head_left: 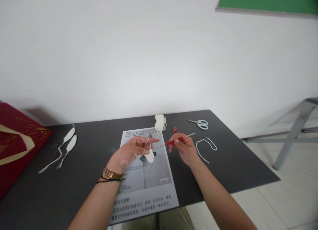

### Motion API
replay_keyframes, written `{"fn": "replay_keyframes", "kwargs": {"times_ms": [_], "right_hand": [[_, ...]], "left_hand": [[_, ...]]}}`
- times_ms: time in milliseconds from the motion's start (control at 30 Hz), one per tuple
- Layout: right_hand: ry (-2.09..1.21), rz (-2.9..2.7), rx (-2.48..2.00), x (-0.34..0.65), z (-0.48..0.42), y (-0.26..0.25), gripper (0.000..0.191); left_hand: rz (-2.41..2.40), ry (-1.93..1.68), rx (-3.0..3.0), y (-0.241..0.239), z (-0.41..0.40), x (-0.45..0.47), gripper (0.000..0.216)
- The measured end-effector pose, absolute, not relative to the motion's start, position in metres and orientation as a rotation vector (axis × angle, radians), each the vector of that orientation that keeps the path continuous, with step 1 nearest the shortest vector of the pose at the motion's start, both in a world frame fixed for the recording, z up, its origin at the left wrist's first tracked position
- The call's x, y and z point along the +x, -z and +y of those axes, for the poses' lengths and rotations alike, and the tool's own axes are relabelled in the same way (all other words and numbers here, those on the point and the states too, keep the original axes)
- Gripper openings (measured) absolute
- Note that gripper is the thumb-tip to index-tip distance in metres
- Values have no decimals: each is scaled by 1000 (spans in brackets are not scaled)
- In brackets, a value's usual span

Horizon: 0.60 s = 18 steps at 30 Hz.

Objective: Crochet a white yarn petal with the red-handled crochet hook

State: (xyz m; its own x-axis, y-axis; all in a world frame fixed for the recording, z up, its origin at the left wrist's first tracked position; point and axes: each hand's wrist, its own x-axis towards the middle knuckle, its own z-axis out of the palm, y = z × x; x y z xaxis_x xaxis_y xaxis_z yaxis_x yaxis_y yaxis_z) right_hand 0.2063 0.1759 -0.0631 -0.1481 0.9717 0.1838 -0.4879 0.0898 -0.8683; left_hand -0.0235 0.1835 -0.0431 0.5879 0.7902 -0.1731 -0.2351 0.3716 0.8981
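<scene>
My left hand point(134, 149) pinches a small white crocheted piece point(149, 156) between thumb and fingers, with the white yarn running over its raised index finger. In my right hand point(182, 147) is a crochet hook point(171, 142) with a red grip, its metal tip pointing left at the top of the piece. Whether a loop lies on the hook is too small to tell. The strand leads up to a loose bundle of white yarn point(160, 122) behind the hands. Below them lies a printed sheet point(159, 197) with a grey picture and lettering.
Two finished-looking white crocheted petals point(71, 144) with tails lie on the dark table point(238, 167) at left, beside a red bag point(17, 147). Scissors point(201, 124), a cut yarn piece point(198, 149) and an orange stitch marker point(175, 128) are at right. A white wall stands behind.
</scene>
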Motion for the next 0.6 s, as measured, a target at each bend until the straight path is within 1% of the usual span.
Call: {"fn": "replay_keyframes", "kwargs": {"times_ms": [100,267,467,600], "right_hand": [[-1496,-959,-645,206,177,64,20],[-1612,-802,-689,204,181,70,24],[-1744,-654,-759,195,183,77,23],[-1731,-624,-783,186,181,77,22]], "left_hand": [[692,-713,1023,43,183,-24,48],[763,-741,1124,44,184,-24,38],[876,-835,1223,51,185,-11,43],[899,-837,1237,59,188,-1,28]]}}
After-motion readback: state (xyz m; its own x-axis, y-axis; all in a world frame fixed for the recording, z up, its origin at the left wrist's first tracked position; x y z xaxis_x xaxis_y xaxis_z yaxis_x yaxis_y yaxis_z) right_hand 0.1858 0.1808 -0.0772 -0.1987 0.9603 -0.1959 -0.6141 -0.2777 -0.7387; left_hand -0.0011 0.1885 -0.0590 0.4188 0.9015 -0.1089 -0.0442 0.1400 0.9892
